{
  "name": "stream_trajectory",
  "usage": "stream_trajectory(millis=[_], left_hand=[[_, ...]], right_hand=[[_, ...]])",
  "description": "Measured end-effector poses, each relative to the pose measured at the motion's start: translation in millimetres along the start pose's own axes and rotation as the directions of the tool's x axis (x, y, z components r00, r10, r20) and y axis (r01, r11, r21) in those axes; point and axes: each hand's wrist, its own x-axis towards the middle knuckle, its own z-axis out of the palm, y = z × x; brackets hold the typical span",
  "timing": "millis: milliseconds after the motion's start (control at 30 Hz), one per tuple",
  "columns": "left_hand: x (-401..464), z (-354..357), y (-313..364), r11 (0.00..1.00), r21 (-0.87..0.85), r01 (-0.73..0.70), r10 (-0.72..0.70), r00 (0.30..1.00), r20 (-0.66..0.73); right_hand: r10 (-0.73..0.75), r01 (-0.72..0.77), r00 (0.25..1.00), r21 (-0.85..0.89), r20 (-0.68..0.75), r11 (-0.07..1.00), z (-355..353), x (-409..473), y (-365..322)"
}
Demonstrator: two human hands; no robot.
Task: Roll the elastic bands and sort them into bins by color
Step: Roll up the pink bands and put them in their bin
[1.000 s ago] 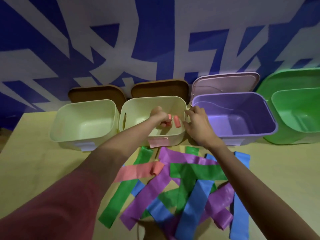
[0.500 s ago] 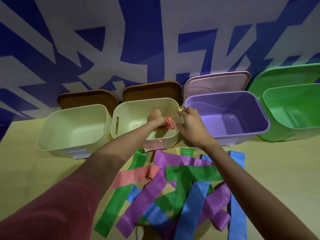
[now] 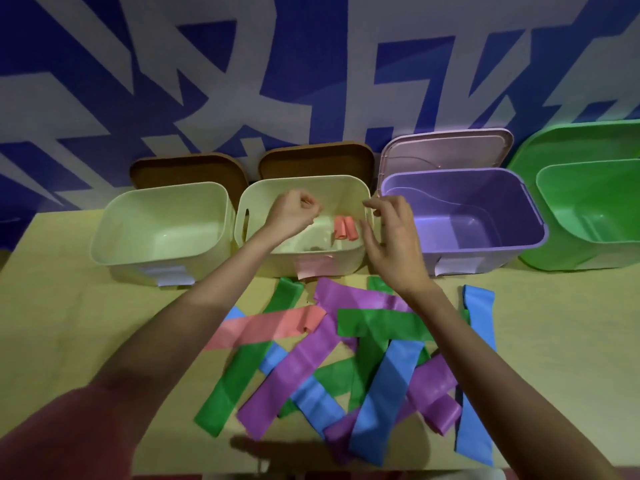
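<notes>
A rolled pink band (image 3: pixel 345 228) lies inside the middle cream bin (image 3: pixel 360 192), which has a pink label on its front. My left hand (image 3: pixel 294 212) hovers over that bin with its fingers curled and nothing in them. My right hand (image 3: pixel 391 244) hangs over the bin's right rim, fingers spread loosely, holding nothing. On the table lies a heap of flat bands: a pink band (image 3: pixel 263 329), several green bands (image 3: pixel 377 322), purple bands (image 3: pixel 304 365) and blue bands (image 3: pixel 384 393).
A second cream bin (image 3: pixel 104 237) stands at the left, a purple bin (image 3: pixel 533 216) to the right of the middle one, and a green bin (image 3: pixel 550 209) at the far right. Lids lean against the patterned wall behind. The table's near edge (image 3: pixel 311 474) runs along the bottom.
My left hand let go of the rolled pink band, which now lies in the middle cream bin. Both hands have drawn apart and lifted slightly.
</notes>
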Motion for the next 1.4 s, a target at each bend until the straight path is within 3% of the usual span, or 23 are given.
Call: stream_trajectory(millis=[100,167,267,367,500,633,767,833,1000,1133,1267,1400], left_hand=[[-66,-11,-11,0.943,-0.223,-0.248,0.195,0.952,-0.235],[-108,-11,-23,0.905,-0.288,-0.312,0.247,0.939,-0.241],[-141,3,-64,0.924,-0.28,-0.26,0.212,0.959,-0.19],[-145,19,-113,0.954,-0.267,-0.136,0.087,0.978,-0.191],[-148,28,-155,0.975,-0.22,-0.015,-0.057,0.946,-0.318],[-166,30,-188,0.99,-0.138,-0.016,-0.058,0.856,-0.514],[-180,21,-214,0.998,0.021,0.067,-0.028,0.66,-0.751],[-182,15,-228,0.992,0.03,0.12,-0.049,0.605,-0.795],[-186,9,-247,0.939,-0.075,0.336,-0.279,0.616,-0.736],[-192,13,-252,0.943,-0.093,0.319,-0.294,0.672,-0.679],[-194,13,-248,0.944,-0.1,0.313,-0.298,0.687,-0.663],[-198,3,-243,0.914,-0.339,0.221,-0.393,0.685,-0.613]], right_hand=[[-0.065,0.068,0.997,0.09,-0.037,0.994,7,-29,-13],[-0.108,0.105,0.994,0.118,0.023,0.987,18,-50,-17],[-0.154,0.121,0.964,0.159,0.217,0.98,41,-75,-10],[-0.139,0.109,0.882,0.092,0.45,0.99,62,-90,0],[-0.074,0.097,0.836,-0.014,0.544,0.995,83,-101,4],[-0.007,0.06,0.862,-0.088,0.506,0.994,98,-106,3],[0.003,0.066,0.881,-0.13,0.473,0.989,108,-112,1],[-0.019,0.083,0.895,-0.125,0.445,0.989,110,-115,1],[-0.04,0.114,0.923,-0.172,0.384,0.978,116,-121,4],[0.01,0.12,0.907,-0.282,0.421,0.952,118,-126,3],[0.046,0.055,0.899,-0.218,0.434,0.974,119,-126,1],[0.056,-0.028,0.91,-0.074,0.41,0.997,112,-124,-6]])
